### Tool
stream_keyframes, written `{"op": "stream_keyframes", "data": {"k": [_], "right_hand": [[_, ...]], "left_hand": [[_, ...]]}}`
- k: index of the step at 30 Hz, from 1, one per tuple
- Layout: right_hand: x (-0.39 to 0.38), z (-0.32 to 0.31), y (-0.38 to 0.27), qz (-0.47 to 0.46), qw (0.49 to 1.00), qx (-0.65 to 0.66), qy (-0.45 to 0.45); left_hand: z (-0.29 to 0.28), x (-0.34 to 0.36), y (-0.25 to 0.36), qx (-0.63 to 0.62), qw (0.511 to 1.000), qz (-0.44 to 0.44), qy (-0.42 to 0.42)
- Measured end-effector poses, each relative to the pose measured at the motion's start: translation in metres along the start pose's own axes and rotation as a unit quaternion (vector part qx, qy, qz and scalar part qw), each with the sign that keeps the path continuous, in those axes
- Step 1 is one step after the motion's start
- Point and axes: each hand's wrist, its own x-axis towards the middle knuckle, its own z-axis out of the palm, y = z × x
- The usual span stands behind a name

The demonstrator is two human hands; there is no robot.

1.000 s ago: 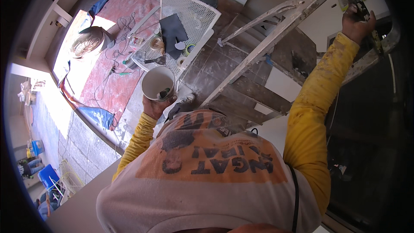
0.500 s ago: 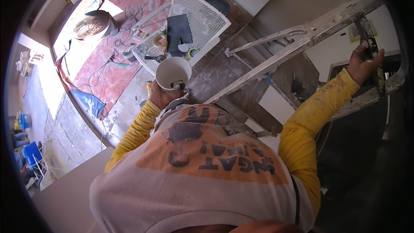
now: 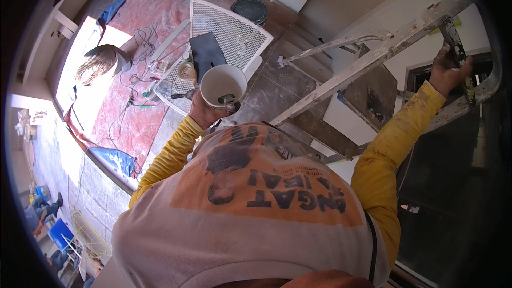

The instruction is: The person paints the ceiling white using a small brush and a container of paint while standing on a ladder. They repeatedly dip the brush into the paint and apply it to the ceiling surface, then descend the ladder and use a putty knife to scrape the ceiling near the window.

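Note:
My left hand [image 3: 207, 111] is closed on the side of a white bucket [image 3: 209, 86], held in front of my chest with its mouth upward. Low inside the bucket shows a small metallic item [image 3: 226, 98], too unclear to name. Out to the far right, my right hand [image 3: 449, 72] grips a paint-spattered rung of a stepladder [image 3: 368, 56], its fingers around the dark, spotted crosspiece. The ladder slants from the upper right down toward my waist. Both sleeves are yellow, the right one smeared with white.
Below stands a white mesh panel [image 3: 224, 24] with a dark sheet [image 3: 209, 50] and small tools on it. A fan [image 3: 96, 66], loose cables and a red floor sheet [image 3: 152, 24] lie left. A round black lid-like item [image 3: 249, 10] sits behind. People's legs show far left.
The bucket has moved slightly right and up, tilting its mouth more into view. The background has shifted left. My right hand stays on the ladder.

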Motion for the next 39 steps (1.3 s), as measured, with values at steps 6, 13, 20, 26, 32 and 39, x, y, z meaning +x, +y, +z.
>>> {"op": "stream_keyframes", "data": {"k": [6,13,20,26,32,39], "right_hand": [[-0.031,0.001,-0.015,0.126,0.986,-0.100,-0.029],[-0.210,-0.019,-0.047,-0.029,0.957,-0.285,0.040],[-0.401,-0.094,-0.046,0.064,0.891,-0.332,0.305],[-0.488,-0.147,-0.052,0.161,0.828,-0.371,0.388],[-0.490,-0.179,-0.068,0.213,0.810,-0.448,0.313],[-0.445,-0.175,-0.070,0.213,0.827,-0.476,0.208]], "left_hand": [[0.056,0.059,0.030,-0.066,0.980,0.050,-0.179],[0.187,0.103,0.123,-0.051,0.923,0.249,-0.288],[0.332,0.157,0.182,-0.143,0.955,0.140,-0.219],[0.390,0.204,0.161,-0.005,0.989,0.065,-0.136],[0.412,0.207,0.148,-0.007,0.994,0.019,-0.106],[0.406,0.195,0.147,0.036,0.997,-0.014,-0.061]]}}
